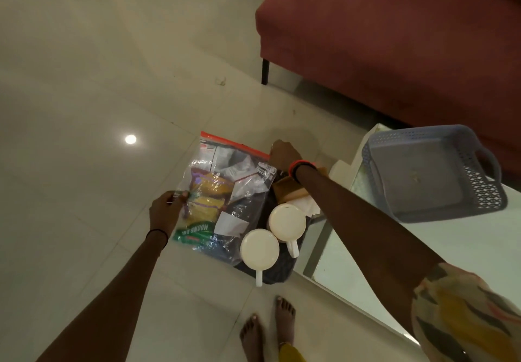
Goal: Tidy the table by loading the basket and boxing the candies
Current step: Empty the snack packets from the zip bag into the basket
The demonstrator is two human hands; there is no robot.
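Both arms reach down and forward. The left hand pinches the near edge of a clear zip bag of groceries, and the right hand grips its red-sealed far corner. The grey basket sits on the desk, right of the bag.

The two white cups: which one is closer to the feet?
The lower-left cup, whose handle points down toward the feet. The other cup sits farther up, beside the right forearm.
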